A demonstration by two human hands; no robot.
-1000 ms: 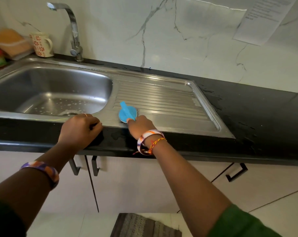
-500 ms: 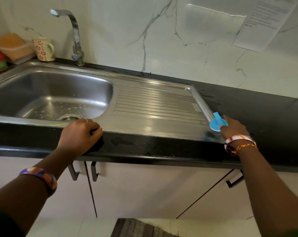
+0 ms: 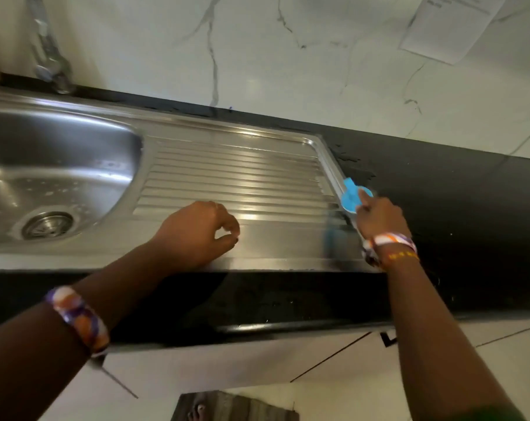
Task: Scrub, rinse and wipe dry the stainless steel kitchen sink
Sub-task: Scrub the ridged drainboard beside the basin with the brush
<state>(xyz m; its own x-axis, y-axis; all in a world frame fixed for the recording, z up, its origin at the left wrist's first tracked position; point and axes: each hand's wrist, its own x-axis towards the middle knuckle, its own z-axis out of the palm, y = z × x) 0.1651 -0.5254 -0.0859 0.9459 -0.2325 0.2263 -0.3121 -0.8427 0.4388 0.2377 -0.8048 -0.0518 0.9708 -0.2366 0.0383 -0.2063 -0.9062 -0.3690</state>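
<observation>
Black counter (image 3: 458, 238) surrounds the sink (image 3: 227, 177). At three o'clock on its rim, a blue scrubber (image 3: 350, 197) is gripped by the right hand (image 3: 379, 217); the left hand (image 3: 196, 232) is loosely curled, empty, on the drainboard.

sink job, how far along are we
Scrubbing is underway: the right hand holds a blue scrubber at the drainboard's right edge. The left hand rests empty on the drainboard. Droplets remain in the basin, and no cloth shows, so rinsing and drying are likely left.
</observation>
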